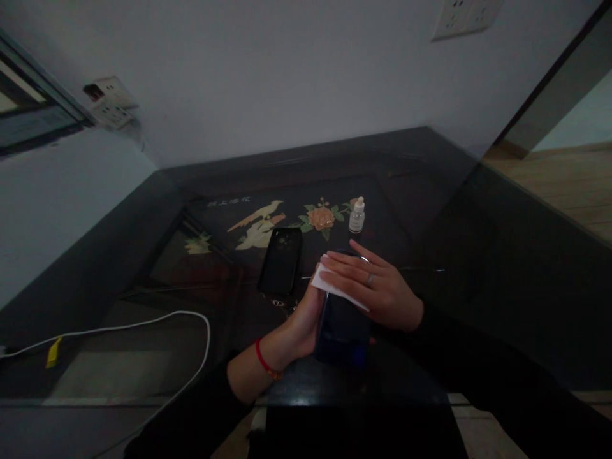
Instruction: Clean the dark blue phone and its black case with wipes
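Observation:
My left hand (303,325), with a red cord at the wrist, grips a dark blue smartphone (344,335) by its left edge. Over the phone's upper part, my right hand (377,287) presses a folded white wipe (347,295) flat, its fingers together on top. Whether the wipe is cloth or paper, I cannot tell. A black phone case (281,261) lies to the left of the phone, with a chain strap (282,303) at its lower end. Beyond my right hand stands a small dropper bottle (356,215) with a white top.
The dark glossy table (411,185) carries a flower and bird picture (321,218). A white cable (179,313) with a yellow tag (53,352) curves across its left side. Behind is a pale wall (287,76) with sockets (113,102) at the left.

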A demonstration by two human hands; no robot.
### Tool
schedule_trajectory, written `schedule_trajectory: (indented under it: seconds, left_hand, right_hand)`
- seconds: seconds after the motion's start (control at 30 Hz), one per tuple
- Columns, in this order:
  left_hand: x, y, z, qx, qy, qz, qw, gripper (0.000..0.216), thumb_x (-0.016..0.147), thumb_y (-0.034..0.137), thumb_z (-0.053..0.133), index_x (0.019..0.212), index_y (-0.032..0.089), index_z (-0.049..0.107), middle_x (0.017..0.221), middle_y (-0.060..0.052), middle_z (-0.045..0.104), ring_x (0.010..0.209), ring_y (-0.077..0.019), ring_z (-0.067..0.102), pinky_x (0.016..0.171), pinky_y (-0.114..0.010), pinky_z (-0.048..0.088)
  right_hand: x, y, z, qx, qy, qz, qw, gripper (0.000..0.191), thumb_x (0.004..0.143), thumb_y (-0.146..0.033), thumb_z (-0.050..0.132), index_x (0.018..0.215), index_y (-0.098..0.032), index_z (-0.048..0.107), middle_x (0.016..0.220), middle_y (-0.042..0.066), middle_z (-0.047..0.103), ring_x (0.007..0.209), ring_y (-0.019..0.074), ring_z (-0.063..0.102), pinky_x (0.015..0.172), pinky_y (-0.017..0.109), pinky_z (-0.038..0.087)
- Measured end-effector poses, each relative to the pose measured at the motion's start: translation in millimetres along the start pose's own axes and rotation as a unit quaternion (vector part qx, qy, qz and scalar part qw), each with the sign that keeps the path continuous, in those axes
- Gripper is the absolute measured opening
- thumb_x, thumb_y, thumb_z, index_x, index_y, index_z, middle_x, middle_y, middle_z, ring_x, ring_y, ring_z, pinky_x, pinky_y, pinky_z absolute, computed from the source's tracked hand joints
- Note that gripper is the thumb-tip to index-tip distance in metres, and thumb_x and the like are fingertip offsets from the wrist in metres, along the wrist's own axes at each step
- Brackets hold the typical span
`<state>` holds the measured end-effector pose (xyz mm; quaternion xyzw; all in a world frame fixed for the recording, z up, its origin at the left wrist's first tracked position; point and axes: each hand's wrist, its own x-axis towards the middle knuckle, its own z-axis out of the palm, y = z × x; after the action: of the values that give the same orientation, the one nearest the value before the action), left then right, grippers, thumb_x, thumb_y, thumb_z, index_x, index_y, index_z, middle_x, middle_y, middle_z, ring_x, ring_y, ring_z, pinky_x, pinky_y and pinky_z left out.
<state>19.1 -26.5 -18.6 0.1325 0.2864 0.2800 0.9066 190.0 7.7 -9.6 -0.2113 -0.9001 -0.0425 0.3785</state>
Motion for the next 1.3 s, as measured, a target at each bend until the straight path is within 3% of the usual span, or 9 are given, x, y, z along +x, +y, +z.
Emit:
schedule_trajectory:
  seconds: [0.13, 0.33, 0.5, 0.73, 0.93, 1.07, 1.17, 1.3]
  left_hand:
    - [-2, 3, 2, 0.005, -0.018, 0.020, 1.000, 0.080, 0.089, 0.070, 0.016, 0.110, 0.010, 0.065, 0.097, -0.018, 0.072, 0.091, -0.0294, 0.068, 0.081, -0.052, 0.051]
    - [-4, 7, 9, 0.005, 0.023, 0.023, 0.999, 0.070, 0.090, 0.068, 0.025, 0.109, 0.013, 0.065, 0.087, -0.015, 0.073, 0.080, -0.0261, 0.069, 0.083, -0.051, 0.050]
    - [-3, 8, 14, -0.008, 0.038, 0.028, 0.999, 0.075, 0.092, 0.064, 0.014, 0.117, 0.012, 0.062, 0.092, -0.015, 0.072, 0.091, -0.0273, 0.068, 0.090, -0.050, 0.047]
    - [-2, 16, 6, -0.067, 0.066, -0.013, 0.995, 0.078, 0.089, 0.070, 0.020, 0.086, 0.009, 0.068, 0.073, -0.015, 0.069, 0.087, -0.0293, 0.068, 0.089, -0.043, 0.047]
    - [-1, 19, 3, -0.081, -0.002, 0.017, 0.997, 0.086, 0.087, 0.073, 0.015, 0.114, 0.008, 0.064, 0.091, -0.016, 0.072, 0.091, -0.0288, 0.067, 0.089, -0.042, 0.046]
    - [-3, 23, 6, -0.066, -0.010, 0.001, 0.998, 0.092, 0.087, 0.073, 0.009, 0.124, 0.005, 0.059, 0.102, -0.018, 0.070, 0.094, -0.0280, 0.066, 0.090, -0.040, 0.045]
    - [-3, 26, 6, -0.060, -0.009, 0.014, 0.998, 0.096, 0.086, 0.073, 0.004, 0.126, 0.004, 0.057, 0.100, -0.018, 0.071, 0.095, -0.0277, 0.066, 0.091, -0.040, 0.044]
    - [-2, 26, 4, -0.070, 0.018, 0.029, 0.997, 0.091, 0.087, 0.072, 0.008, 0.123, 0.005, 0.059, 0.088, -0.016, 0.071, 0.090, -0.0275, 0.067, 0.091, -0.040, 0.044]
  right_hand:
    - [-2, 6, -4, -0.035, 0.039, 0.075, 0.996, 0.036, 0.093, -0.010, 0.044, 0.128, -0.014, 0.056, 0.129, 0.016, 0.062, 0.127, 0.0240, 0.053, 0.108, 0.053, 0.040]
    - [-1, 4, 0, -0.018, 0.002, -0.002, 1.000, 0.035, 0.093, -0.013, 0.050, 0.128, -0.016, 0.057, 0.129, 0.012, 0.063, 0.129, 0.0223, 0.051, 0.112, 0.051, 0.037]
    - [-2, 7, -1, -0.045, 0.022, 0.077, 0.996, 0.038, 0.093, -0.009, 0.044, 0.130, -0.016, 0.054, 0.131, 0.015, 0.061, 0.129, 0.0226, 0.051, 0.108, 0.052, 0.041]
    - [-2, -13, 6, 0.039, -0.047, -0.122, 0.991, 0.035, 0.098, -0.016, 0.036, 0.125, -0.007, 0.057, 0.130, 0.015, 0.062, 0.134, 0.0227, 0.045, 0.114, 0.051, 0.034]
    - [-4, -6, 7, -0.007, -0.015, -0.022, 1.000, 0.034, 0.097, -0.016, 0.041, 0.127, -0.008, 0.055, 0.131, 0.016, 0.061, 0.135, 0.0233, 0.043, 0.113, 0.052, 0.035]
    - [-3, -21, 10, 0.025, -0.044, -0.116, 0.992, 0.033, 0.097, -0.013, 0.039, 0.123, -0.008, 0.059, 0.128, 0.012, 0.063, 0.133, 0.0215, 0.047, 0.117, 0.053, 0.027]
    - [-4, -27, 10, 0.042, -0.052, -0.166, 0.984, 0.032, 0.097, -0.013, 0.039, 0.122, -0.010, 0.060, 0.128, 0.008, 0.064, 0.131, 0.0193, 0.049, 0.119, 0.049, 0.024]
    - [-5, -17, 8, -0.003, -0.035, -0.045, 0.998, 0.034, 0.098, -0.014, 0.039, 0.128, -0.008, 0.055, 0.134, 0.014, 0.058, 0.137, 0.0219, 0.040, 0.115, 0.051, 0.032]
